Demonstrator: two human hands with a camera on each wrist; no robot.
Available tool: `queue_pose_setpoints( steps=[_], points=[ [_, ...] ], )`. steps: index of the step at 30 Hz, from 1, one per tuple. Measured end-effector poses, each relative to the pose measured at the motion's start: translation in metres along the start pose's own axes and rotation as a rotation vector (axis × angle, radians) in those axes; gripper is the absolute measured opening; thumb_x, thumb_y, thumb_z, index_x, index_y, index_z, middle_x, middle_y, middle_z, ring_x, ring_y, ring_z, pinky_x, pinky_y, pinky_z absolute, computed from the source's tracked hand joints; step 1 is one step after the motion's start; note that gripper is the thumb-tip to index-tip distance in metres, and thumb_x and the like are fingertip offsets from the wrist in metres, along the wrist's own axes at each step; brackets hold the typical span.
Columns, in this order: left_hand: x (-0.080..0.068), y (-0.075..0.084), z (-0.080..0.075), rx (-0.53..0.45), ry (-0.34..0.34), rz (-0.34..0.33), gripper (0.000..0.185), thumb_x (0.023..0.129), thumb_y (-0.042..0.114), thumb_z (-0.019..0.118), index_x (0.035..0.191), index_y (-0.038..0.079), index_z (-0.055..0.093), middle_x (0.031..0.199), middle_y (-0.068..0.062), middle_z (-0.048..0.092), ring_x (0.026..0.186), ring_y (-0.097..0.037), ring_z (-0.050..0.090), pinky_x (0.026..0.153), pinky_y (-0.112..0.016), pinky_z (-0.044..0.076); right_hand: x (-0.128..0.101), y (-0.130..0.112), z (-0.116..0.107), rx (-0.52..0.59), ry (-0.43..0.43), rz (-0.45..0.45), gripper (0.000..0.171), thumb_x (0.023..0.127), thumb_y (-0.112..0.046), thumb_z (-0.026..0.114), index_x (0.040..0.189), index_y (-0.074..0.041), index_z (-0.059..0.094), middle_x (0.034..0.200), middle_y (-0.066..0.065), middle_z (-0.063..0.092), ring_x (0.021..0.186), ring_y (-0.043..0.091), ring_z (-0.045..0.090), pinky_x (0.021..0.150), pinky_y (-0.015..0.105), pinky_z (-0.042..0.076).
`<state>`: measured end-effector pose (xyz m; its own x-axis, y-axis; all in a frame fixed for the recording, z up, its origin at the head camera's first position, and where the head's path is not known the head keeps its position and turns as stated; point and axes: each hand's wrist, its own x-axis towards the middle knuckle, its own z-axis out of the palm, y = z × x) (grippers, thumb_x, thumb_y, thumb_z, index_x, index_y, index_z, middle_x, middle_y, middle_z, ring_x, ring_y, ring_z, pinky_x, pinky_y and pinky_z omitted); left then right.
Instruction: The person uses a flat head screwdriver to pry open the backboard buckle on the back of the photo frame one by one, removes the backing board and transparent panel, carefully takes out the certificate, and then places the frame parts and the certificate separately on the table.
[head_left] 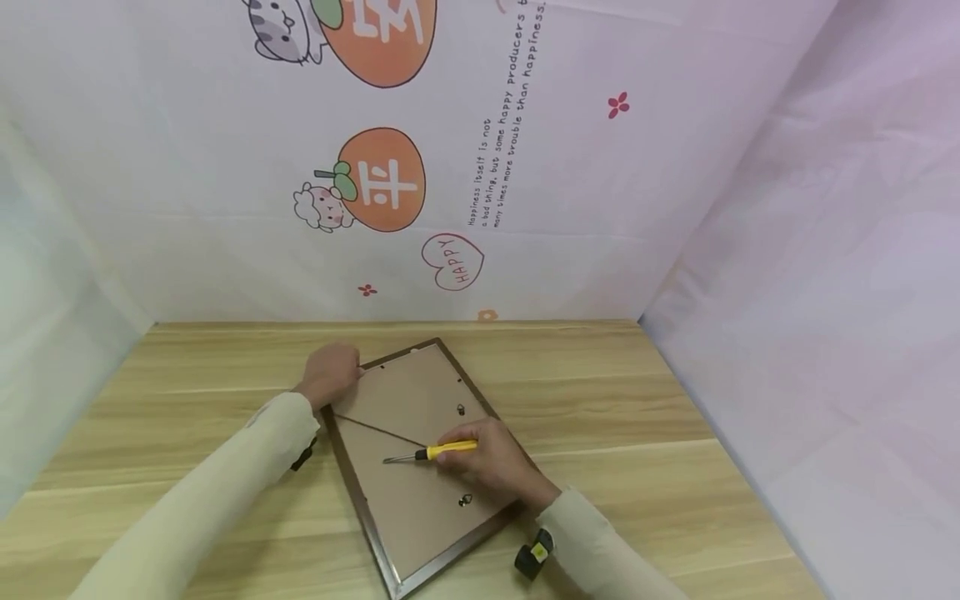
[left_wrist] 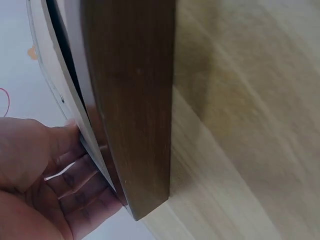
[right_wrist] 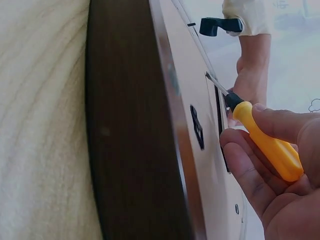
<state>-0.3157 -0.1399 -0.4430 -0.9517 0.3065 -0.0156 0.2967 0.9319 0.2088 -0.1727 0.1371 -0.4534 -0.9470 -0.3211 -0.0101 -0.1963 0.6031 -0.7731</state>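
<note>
A picture frame (head_left: 352, 487) with a dark brown rim lies face down, its tan backing board (head_left: 408, 533) showing. My left hand (head_left: 332, 372) grips the frame's far left corner; in the left wrist view the thumb is on the edge and the fingers (left_wrist: 82, 200) bend beside it. My right hand (head_left: 487, 458) holds a screwdriver (head_left: 452, 448) with a yellow handle over the board. Its metal shaft points left; whether the tip touches the board I cannot tell. A dark line (head_left: 378, 429) crosses the board, partly hidden by the right hand.
Two small metal hangers, one farther (head_left: 461, 409) and one nearer (head_left: 465, 500), sit on the backing. Beneath the frame is a wood-grain table (head_left: 600, 400). White printed cloth (head_left: 555, 267) rises behind it, and pale cloth hangs at both sides.
</note>
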Motion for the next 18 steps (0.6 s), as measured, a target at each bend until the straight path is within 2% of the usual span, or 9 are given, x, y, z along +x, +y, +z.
queue_pose_setpoints(
  steps=[7,12,18],
  points=[
    [-0.008,-0.003,-0.001,0.021,-0.019,-0.005,0.022,0.096,0.020,0.062,0.083,0.003,0.065,0.068,-0.005,0.059,0.059,-0.016,0.050,0.048,-0.026,0.042,0.000,-0.003,-0.005,0.002,-0.007,0.005,0.020,0.084,-0.027,0.077,0.101,-0.018,0.076,0.105,-0.002,0.073,0.096,0.012,0.063,0.081,0.027,0.055],
    [-0.013,-0.004,-0.001,0.001,-0.032,-0.032,0.023,0.097,0.021,0.061,0.084,0.002,0.065,0.070,-0.006,0.060,0.061,-0.018,0.052,0.050,-0.028,0.045,0.000,-0.001,-0.006,-0.007,-0.014,0.005,0.020,0.084,-0.027,0.077,0.102,-0.018,0.076,0.107,-0.001,0.072,0.098,0.012,0.063,0.082,0.028,0.056],
    [-0.025,-0.010,0.001,0.005,-0.008,-0.033,0.024,0.095,0.021,0.061,0.081,0.002,0.065,0.069,-0.007,0.060,0.063,-0.020,0.054,0.053,-0.032,0.049,0.000,0.001,-0.006,-0.002,-0.009,-0.014,0.021,0.084,-0.027,0.077,0.102,-0.016,0.076,0.107,0.001,0.072,0.096,0.014,0.064,0.078,0.023,0.055]
  ],
)
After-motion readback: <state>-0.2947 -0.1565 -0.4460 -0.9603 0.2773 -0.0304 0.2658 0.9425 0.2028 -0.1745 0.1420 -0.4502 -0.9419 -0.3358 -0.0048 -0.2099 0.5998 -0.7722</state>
